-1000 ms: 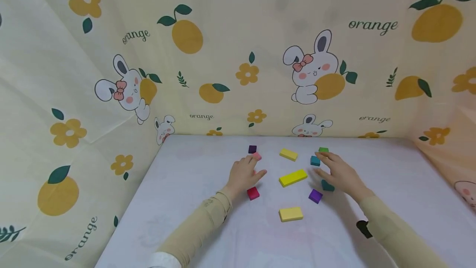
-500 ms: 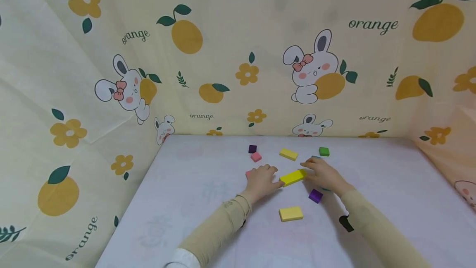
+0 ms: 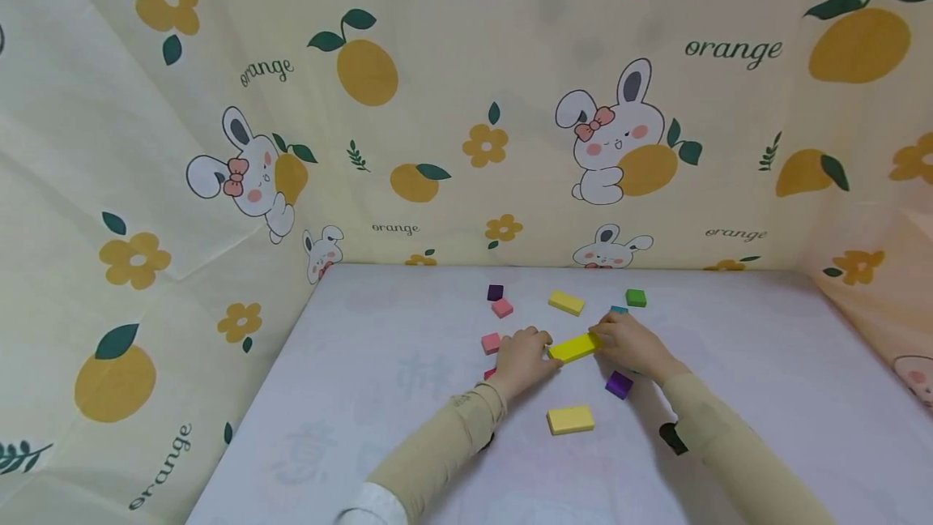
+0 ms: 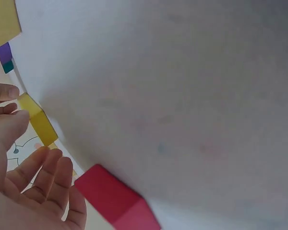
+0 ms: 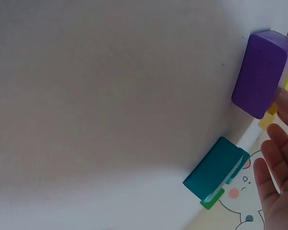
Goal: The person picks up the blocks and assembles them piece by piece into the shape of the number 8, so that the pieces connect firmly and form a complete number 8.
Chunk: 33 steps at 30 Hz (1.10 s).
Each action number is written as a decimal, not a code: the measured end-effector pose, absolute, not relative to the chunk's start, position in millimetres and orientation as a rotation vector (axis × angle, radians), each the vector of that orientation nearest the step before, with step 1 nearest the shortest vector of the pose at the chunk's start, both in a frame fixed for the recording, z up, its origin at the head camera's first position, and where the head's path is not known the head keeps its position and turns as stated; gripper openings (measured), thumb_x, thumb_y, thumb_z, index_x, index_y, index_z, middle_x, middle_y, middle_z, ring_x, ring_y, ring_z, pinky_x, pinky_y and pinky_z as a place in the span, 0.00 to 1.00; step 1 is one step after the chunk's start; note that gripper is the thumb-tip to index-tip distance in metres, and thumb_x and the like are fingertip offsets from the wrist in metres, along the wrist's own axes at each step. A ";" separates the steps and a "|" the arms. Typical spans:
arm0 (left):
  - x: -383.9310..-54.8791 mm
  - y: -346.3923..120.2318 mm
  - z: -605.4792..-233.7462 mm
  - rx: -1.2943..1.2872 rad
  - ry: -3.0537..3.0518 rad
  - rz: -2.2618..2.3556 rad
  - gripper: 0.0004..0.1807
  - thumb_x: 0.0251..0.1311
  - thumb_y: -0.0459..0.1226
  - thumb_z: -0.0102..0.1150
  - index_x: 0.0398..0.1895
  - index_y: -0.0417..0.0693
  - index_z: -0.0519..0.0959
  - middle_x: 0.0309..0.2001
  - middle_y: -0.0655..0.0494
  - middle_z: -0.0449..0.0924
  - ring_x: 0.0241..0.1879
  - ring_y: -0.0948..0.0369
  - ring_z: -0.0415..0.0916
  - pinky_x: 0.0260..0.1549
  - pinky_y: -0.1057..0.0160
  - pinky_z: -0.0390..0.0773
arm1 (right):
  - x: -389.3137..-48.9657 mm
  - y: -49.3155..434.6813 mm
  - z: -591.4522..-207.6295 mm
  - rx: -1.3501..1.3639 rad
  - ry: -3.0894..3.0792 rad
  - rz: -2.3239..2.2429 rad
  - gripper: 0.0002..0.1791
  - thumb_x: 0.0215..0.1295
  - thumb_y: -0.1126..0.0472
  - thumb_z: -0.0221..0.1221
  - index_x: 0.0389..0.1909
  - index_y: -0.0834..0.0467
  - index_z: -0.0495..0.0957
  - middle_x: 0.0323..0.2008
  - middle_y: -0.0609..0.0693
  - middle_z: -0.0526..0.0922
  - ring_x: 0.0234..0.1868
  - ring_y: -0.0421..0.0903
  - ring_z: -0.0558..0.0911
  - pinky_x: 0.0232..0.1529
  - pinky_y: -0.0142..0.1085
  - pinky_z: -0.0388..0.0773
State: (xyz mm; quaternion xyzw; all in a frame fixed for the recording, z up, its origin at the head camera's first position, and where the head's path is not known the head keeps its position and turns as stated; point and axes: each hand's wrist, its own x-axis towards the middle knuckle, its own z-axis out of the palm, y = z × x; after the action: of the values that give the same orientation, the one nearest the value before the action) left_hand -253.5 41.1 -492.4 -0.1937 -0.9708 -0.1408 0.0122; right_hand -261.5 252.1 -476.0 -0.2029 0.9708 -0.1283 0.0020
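Observation:
A long bright yellow block [image 3: 574,348] lies slantwise on the white table, between both hands. My left hand [image 3: 523,361] pinches its left end, thumb on the near side and fingers on the far side. At the right end, my right hand [image 3: 632,343] holds the block between thumb and fingers. In the left wrist view the yellow block [image 4: 41,122] shows between the left thumb and fingertips. A red block [image 4: 117,199] sits beside the left hand there. The right wrist view has a purple block [image 5: 264,72] and a teal block [image 5: 215,167] near the right hand.
Pale yellow blocks lie behind [image 3: 566,303] and in front [image 3: 570,420]. Two pink blocks [image 3: 502,308] and a dark purple block [image 3: 496,292] are at the left. A green block [image 3: 636,298] stands back right. A printed cloth [image 3: 437,128] hangs behind the white table [image 3: 364,363].
Both hands have moved inward from the small blocks at the sides and come to the ends of the long yellow block. The blocks themselves show no clear movement.

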 end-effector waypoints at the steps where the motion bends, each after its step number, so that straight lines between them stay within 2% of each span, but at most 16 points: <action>1: -253.7 41.7 -492.5 -0.603 -3.030 -0.431 0.20 0.53 0.54 0.62 0.44 0.56 0.81 0.34 0.62 0.78 0.31 0.65 0.71 0.29 0.68 0.63 | -262.0 252.1 -476.7 -0.638 3.044 -0.396 0.18 0.55 0.64 0.63 0.48 0.62 0.80 0.43 0.55 0.79 0.42 0.49 0.76 0.49 0.47 0.76; 9: -255.1 41.1 -496.4 -0.582 -3.026 -0.402 0.17 0.52 0.52 0.62 0.40 0.55 0.82 0.31 0.63 0.77 0.30 0.65 0.69 0.29 0.67 0.61 | -263.5 249.9 -479.2 -0.584 3.067 -0.443 0.16 0.53 0.63 0.64 0.44 0.61 0.82 0.39 0.53 0.80 0.39 0.48 0.77 0.46 0.46 0.77; 15: -254.6 42.3 -496.4 -0.617 -3.011 -0.302 0.15 0.54 0.53 0.61 0.39 0.56 0.82 0.33 0.63 0.79 0.31 0.65 0.71 0.30 0.67 0.62 | -262.9 248.7 -479.5 -0.498 3.075 -0.432 0.16 0.53 0.61 0.65 0.44 0.59 0.82 0.37 0.52 0.80 0.37 0.47 0.77 0.43 0.46 0.78; 19: -255.6 45.3 -492.1 -0.632 -3.008 -0.201 0.15 0.54 0.53 0.61 0.39 0.57 0.83 0.34 0.64 0.79 0.32 0.65 0.72 0.31 0.66 0.63 | -262.8 247.0 -478.7 -0.469 3.086 -0.408 0.16 0.52 0.60 0.66 0.43 0.58 0.83 0.38 0.52 0.80 0.37 0.47 0.76 0.43 0.46 0.77; 26: -259.1 46.1 -485.9 -0.646 -3.001 0.006 0.13 0.56 0.52 0.60 0.40 0.59 0.82 0.35 0.64 0.78 0.34 0.63 0.72 0.39 0.61 0.69 | -261.1 244.0 -474.7 -0.466 3.089 -0.413 0.15 0.51 0.60 0.67 0.42 0.58 0.83 0.38 0.53 0.81 0.38 0.49 0.77 0.42 0.46 0.77; 33: -265.9 44.4 -485.5 -0.670 -2.956 0.075 0.13 0.56 0.51 0.60 0.41 0.60 0.83 0.35 0.64 0.79 0.35 0.63 0.75 0.39 0.61 0.69 | -260.2 242.3 -474.1 -0.402 3.077 -0.460 0.16 0.51 0.58 0.67 0.41 0.58 0.83 0.40 0.54 0.79 0.40 0.50 0.77 0.44 0.47 0.77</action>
State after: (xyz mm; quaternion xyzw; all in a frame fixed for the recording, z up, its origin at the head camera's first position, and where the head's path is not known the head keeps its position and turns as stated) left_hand -265.9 44.4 -485.5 -0.2207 -0.9735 0.0246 0.0550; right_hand -260.2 242.3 -474.1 -0.1281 0.9809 -0.1466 0.0023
